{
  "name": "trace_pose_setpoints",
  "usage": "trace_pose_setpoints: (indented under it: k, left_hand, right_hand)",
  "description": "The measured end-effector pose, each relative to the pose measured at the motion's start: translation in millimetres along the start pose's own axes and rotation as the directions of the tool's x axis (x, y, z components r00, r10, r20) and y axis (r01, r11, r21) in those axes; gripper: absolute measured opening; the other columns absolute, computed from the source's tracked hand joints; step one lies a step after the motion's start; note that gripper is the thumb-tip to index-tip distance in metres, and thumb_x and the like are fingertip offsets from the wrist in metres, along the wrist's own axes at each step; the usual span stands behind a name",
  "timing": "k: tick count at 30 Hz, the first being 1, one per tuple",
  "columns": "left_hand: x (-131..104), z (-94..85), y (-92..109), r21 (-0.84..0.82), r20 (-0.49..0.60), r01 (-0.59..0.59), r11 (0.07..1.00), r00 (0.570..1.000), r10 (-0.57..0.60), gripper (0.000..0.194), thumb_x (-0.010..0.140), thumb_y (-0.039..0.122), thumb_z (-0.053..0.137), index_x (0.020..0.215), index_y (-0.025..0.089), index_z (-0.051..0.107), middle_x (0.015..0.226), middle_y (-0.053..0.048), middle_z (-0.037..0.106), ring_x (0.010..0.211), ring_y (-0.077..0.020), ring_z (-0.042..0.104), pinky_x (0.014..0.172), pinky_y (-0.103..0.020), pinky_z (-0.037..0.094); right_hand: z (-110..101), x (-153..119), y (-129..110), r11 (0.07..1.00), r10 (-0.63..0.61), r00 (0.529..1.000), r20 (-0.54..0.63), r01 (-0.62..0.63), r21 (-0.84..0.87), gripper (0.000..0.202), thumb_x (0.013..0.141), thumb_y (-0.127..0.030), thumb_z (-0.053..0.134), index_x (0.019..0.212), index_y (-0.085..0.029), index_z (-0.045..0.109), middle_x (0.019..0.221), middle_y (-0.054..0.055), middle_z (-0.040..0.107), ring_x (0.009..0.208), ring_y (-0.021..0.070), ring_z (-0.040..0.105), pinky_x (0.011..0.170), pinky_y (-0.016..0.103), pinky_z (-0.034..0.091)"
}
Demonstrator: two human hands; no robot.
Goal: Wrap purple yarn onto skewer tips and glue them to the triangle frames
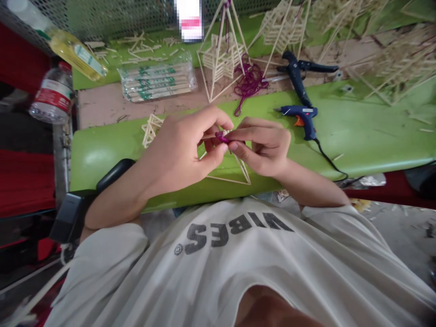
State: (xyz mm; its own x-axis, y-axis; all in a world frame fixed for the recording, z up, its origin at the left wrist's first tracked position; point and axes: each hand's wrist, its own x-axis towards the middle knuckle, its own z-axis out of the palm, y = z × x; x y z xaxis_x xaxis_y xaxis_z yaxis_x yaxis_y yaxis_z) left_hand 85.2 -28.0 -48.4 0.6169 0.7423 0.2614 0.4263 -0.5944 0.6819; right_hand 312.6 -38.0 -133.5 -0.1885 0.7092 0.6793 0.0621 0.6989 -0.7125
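My left hand (190, 147) and my right hand (260, 143) meet over the green table. Between their fingertips is a small knot of purple cord (222, 137), pinched by the thumb and index finger of each hand. The cord sits at the top of a wooden stick frame (245, 171), whose triangular lower part shows beneath my hands; its upper part is mostly hidden by my fingers. A loose tangle of purple cord (250, 79) lies just beyond my right hand. Left of my left hand rests a small stick piece (151, 129), partly covered.
A blue glue gun (303, 119) with a black cable lies at the right, near dark pliers-like tools (296, 75). Behind stand stick pyramids (223, 56). Packaged sticks (158, 79) are at back left, beside a yellow-liquid bottle (76, 52) and a red-labelled bottle (54, 95).
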Motion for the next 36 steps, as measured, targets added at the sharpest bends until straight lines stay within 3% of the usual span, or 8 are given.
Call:
trace_pose_setpoints:
  k: [7,10,13,16,19,24,29,36]
  left_hand:
    - [-2,2.2,3,0.031,-0.028,-0.014,0.999,1.000,0.014,0.002,0.104,0.025,0.075,0.105,0.023,0.075,0.093,0.000,0.079,0.077,-0.0146,0.070,0.075,-0.031,0.058]
    - [-1,3.1,4,0.051,-0.020,-0.042,0.998,0.999,0.043,0.006,0.106,0.024,0.072,0.101,0.023,0.075,0.093,0.000,0.078,0.077,-0.0135,0.068,0.075,-0.029,0.057]
    - [1,2.7,4,0.079,-0.001,-0.054,0.995,0.999,0.054,0.007,0.106,0.025,0.072,0.101,0.024,0.076,0.092,0.000,0.078,0.074,-0.0131,0.065,0.072,-0.029,0.055]
    - [2,1.2,4,0.106,0.005,-0.048,0.993,0.999,0.047,0.009,0.107,0.027,0.072,0.100,0.024,0.077,0.090,-0.001,0.077,0.071,-0.0128,0.064,0.069,-0.028,0.052]
    - [3,-0.5,4,0.115,0.003,-0.033,0.993,0.999,0.033,0.008,0.106,0.024,0.071,0.100,0.022,0.077,0.091,-0.002,0.078,0.073,-0.0130,0.065,0.070,-0.027,0.051]
    - [7,-2.7,7,0.136,0.047,0.018,0.991,0.999,-0.025,0.013,0.109,0.022,0.069,0.102,0.021,0.081,0.097,-0.001,0.078,0.079,-0.0114,0.068,0.071,-0.025,0.049]
    - [9,-4.7,9,0.117,0.067,0.035,0.992,0.997,-0.043,0.014,0.109,0.020,0.070,0.100,0.020,0.080,0.096,0.001,0.077,0.079,-0.0090,0.068,0.071,-0.023,0.049]
    - [7,-4.2,6,0.117,0.066,0.030,0.993,0.997,-0.038,0.013,0.107,0.018,0.070,0.097,0.020,0.078,0.097,0.002,0.077,0.082,-0.0097,0.070,0.075,-0.024,0.052]
  right_hand:
    - [4,-3,1,0.999,-0.035,0.998,-0.054,0.036,0.016,0.019,0.100,-0.040,0.086,0.102,-0.021,0.089,0.088,0.007,0.077,0.078,0.0160,0.071,0.070,0.030,0.057]
    - [8,-9,2,0.986,0.127,0.990,-0.055,-0.119,0.120,0.025,0.097,-0.045,0.089,0.102,-0.021,0.087,0.089,0.006,0.079,0.079,0.0156,0.072,0.073,0.029,0.059]
    - [12,-15,4,0.898,0.372,0.927,-0.055,-0.344,0.276,0.039,0.086,-0.052,0.098,0.100,-0.019,0.082,0.088,0.004,0.080,0.079,0.0152,0.073,0.074,0.028,0.060]
    - [14,-17,4,0.821,0.488,0.872,-0.047,-0.440,0.363,0.046,0.077,-0.054,0.104,0.093,-0.018,0.079,0.085,0.002,0.078,0.076,0.0136,0.071,0.072,0.025,0.057]
    - [15,-17,1,0.778,0.526,0.850,-0.023,-0.471,0.416,0.043,0.088,-0.057,0.095,0.090,-0.017,0.080,0.082,0.002,0.077,0.074,0.0120,0.066,0.069,0.024,0.053]
    - [21,-22,7,0.662,0.600,0.789,0.133,-0.583,0.472,0.050,0.106,-0.064,0.073,0.088,-0.018,0.080,0.078,0.002,0.072,0.072,0.0127,0.062,0.070,0.026,0.052]
    - [27,-31,19,0.672,0.541,0.817,0.200,-0.563,0.482,0.046,0.112,-0.060,0.064,0.100,-0.020,0.082,0.091,0.005,0.080,0.093,0.0175,0.077,0.089,0.030,0.062]
    - [20,-39,13,0.794,0.470,0.867,0.168,-0.498,0.349,0.042,0.113,-0.053,0.064,0.097,-0.018,0.082,0.087,0.006,0.081,0.079,0.0160,0.074,0.078,0.030,0.060]
